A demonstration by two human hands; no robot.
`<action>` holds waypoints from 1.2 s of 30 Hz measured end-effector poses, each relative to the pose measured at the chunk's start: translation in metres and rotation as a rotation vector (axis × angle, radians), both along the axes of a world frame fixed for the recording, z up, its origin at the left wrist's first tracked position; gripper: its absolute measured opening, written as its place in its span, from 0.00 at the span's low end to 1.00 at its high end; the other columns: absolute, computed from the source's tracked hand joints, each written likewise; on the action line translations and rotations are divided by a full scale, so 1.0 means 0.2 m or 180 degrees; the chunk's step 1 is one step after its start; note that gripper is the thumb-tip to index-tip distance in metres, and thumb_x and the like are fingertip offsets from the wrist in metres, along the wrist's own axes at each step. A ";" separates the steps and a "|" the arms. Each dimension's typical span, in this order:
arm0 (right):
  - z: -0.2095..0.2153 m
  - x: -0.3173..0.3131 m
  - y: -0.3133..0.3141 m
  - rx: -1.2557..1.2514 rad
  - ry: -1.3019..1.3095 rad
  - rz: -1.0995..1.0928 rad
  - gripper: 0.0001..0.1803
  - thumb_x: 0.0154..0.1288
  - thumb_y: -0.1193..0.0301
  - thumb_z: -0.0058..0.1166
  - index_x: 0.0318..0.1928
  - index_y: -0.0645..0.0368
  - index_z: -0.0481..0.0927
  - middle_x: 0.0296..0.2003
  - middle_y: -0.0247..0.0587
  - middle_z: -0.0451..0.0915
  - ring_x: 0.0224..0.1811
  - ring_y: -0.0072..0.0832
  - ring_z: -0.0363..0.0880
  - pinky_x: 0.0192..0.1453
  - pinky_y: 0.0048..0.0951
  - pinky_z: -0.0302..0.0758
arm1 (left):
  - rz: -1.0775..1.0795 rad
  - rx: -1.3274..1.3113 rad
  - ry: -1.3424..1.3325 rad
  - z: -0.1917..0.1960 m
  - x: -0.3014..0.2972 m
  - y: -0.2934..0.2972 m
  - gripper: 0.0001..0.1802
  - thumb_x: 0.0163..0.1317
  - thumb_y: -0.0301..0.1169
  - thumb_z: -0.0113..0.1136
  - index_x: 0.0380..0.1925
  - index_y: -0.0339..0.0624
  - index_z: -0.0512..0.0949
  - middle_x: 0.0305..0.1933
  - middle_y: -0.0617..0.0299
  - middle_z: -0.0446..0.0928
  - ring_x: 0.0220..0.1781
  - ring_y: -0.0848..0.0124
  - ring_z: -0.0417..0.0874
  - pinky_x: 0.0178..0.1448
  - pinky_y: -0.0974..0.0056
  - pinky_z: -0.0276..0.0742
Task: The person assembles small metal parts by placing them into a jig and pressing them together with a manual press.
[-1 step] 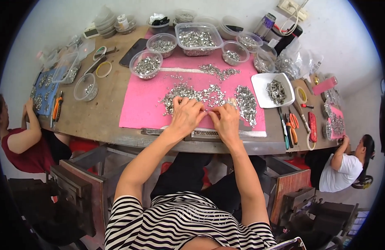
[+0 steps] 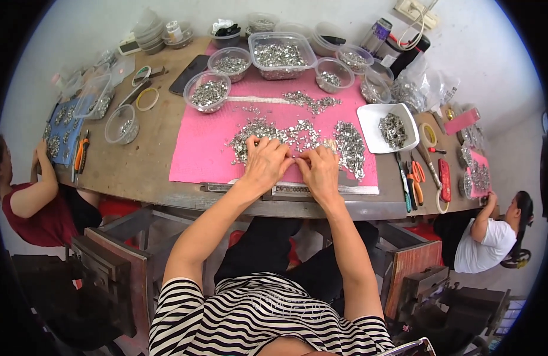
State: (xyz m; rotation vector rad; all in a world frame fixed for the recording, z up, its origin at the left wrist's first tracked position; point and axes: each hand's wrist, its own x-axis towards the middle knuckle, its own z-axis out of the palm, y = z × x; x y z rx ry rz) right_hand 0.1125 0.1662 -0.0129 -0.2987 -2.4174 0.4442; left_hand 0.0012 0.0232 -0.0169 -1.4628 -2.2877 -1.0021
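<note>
Over the pink mat [image 2: 197, 155], my left hand [image 2: 265, 163] and my right hand [image 2: 319, 172] meet at the fingertips. Both are closed in a pinch, and whatever lies between the fingertips is too small to make out. A loose heap of small silvery metal pieces [image 2: 255, 132] spreads just beyond my left hand. More scattered pieces [image 2: 303, 135] lie past the fingertips, and a denser pile [image 2: 349, 148] sits right of my right hand. Farther back is a thin patch of the same pieces [image 2: 312, 102].
Clear tubs of metal pieces [image 2: 207, 94] line the mat's far side. At right stand a white dish [image 2: 375, 133], orange-handled pliers [image 2: 415, 187] and a red folding knife [image 2: 445, 181]. A phone [image 2: 189, 74] and tape roll [image 2: 147, 99] lie left. Co-workers [image 2: 39, 202] sit on both sides.
</note>
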 end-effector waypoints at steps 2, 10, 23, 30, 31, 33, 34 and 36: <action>-0.02 -0.02 0.00 0.0114 -0.0122 0.0064 0.05 0.59 0.72 0.68 0.34 0.58 0.84 0.31 0.39 0.77 0.38 0.37 0.76 0.45 0.40 0.66 | 0.0025 -0.0151 0.0073 -0.01 -0.01 0.03 0.06 0.62 0.34 0.68 0.35 0.46 0.82 0.35 0.63 0.79 0.45 0.63 0.78 0.62 0.46 0.60; 0.09 0.13 -0.05 -0.0245 -0.0197 0.0773 0.05 0.61 0.78 0.63 0.37 0.60 0.81 0.33 0.41 0.75 0.39 0.39 0.75 0.45 0.40 0.67 | 0.0096 -0.0244 0.0183 0.00 -0.04 -0.07 0.05 0.58 0.29 0.68 0.34 0.46 0.82 0.36 0.63 0.78 0.45 0.63 0.77 0.62 0.47 0.60; 0.12 0.26 -0.09 -0.0065 -0.0446 0.1225 0.08 0.62 0.82 0.60 0.42 0.62 0.79 0.38 0.44 0.75 0.41 0.43 0.74 0.46 0.40 0.69 | -0.0323 0.0052 -0.0551 0.11 0.19 -0.27 0.05 0.62 0.29 0.67 0.36 0.45 0.80 0.33 0.65 0.75 0.40 0.65 0.76 0.57 0.56 0.61; 0.11 0.22 -0.05 -0.0498 -0.0304 0.1221 0.08 0.63 0.82 0.60 0.42 0.62 0.81 0.37 0.44 0.78 0.41 0.43 0.77 0.48 0.40 0.71 | -0.0265 0.0178 -0.0362 0.05 0.23 -0.27 0.05 0.63 0.28 0.66 0.36 0.45 0.79 0.37 0.63 0.75 0.42 0.63 0.75 0.56 0.55 0.62; 0.10 0.21 -0.04 -0.0502 -0.0221 0.1005 0.07 0.64 0.81 0.59 0.42 0.62 0.81 0.36 0.43 0.77 0.41 0.42 0.77 0.47 0.40 0.70 | -0.0233 0.0177 -0.0310 0.04 0.24 -0.27 0.05 0.63 0.28 0.66 0.36 0.44 0.79 0.37 0.63 0.75 0.42 0.63 0.76 0.57 0.55 0.62; 0.07 0.17 -0.01 -0.0480 -0.0119 0.0774 0.06 0.64 0.81 0.59 0.41 0.61 0.82 0.35 0.43 0.77 0.40 0.42 0.77 0.46 0.40 0.70 | -0.0218 0.0199 -0.0237 0.04 0.24 -0.26 0.05 0.63 0.27 0.66 0.36 0.43 0.79 0.36 0.63 0.75 0.43 0.63 0.76 0.57 0.55 0.61; 0.05 0.15 0.01 -0.0435 -0.0096 0.0574 0.05 0.64 0.79 0.60 0.41 0.61 0.83 0.34 0.43 0.77 0.41 0.41 0.77 0.46 0.40 0.70 | -0.0194 0.0157 -0.0220 0.04 0.25 -0.26 0.05 0.63 0.27 0.65 0.36 0.43 0.78 0.36 0.63 0.75 0.43 0.63 0.76 0.57 0.54 0.61; 0.04 0.11 0.02 -0.0395 -0.0069 0.0380 0.04 0.64 0.78 0.62 0.40 0.61 0.83 0.34 0.42 0.77 0.41 0.41 0.77 0.47 0.40 0.69 | -0.0163 0.0111 -0.0199 0.04 0.26 -0.26 0.04 0.63 0.27 0.65 0.35 0.43 0.78 0.37 0.63 0.75 0.43 0.63 0.76 0.58 0.54 0.61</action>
